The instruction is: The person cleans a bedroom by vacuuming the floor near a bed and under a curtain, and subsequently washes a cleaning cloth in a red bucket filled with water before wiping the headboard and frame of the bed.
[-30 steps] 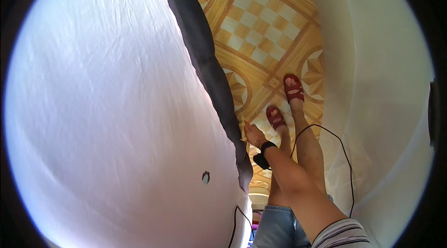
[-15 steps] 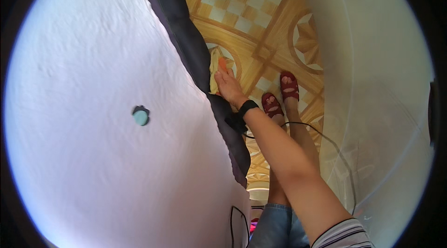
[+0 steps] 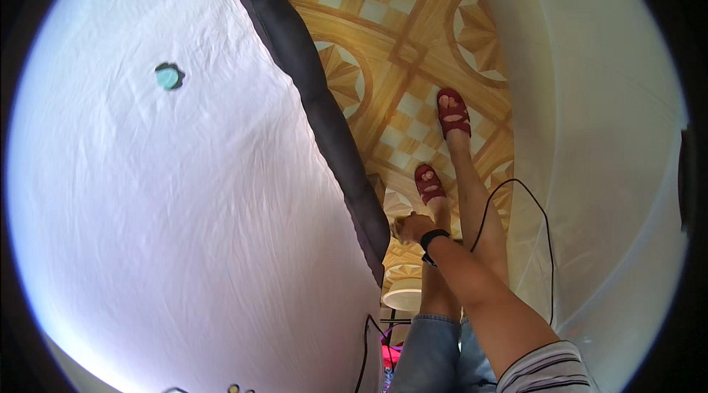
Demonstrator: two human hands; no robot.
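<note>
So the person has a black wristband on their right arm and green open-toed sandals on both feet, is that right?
Not quite: the open-toed sandals are dark red, not green, as the head view shows. The black wristband on the right arm is as you say.

right hand [image 3: 415, 228], one; black wristband [image 3: 432, 240], one, both below centre. red sandals [image 3: 456, 126], two, right of centre. teal disc [image 3: 167, 80], one, upper left. black cables [image 3: 551, 268], two: lower centre, lower right.
</note>
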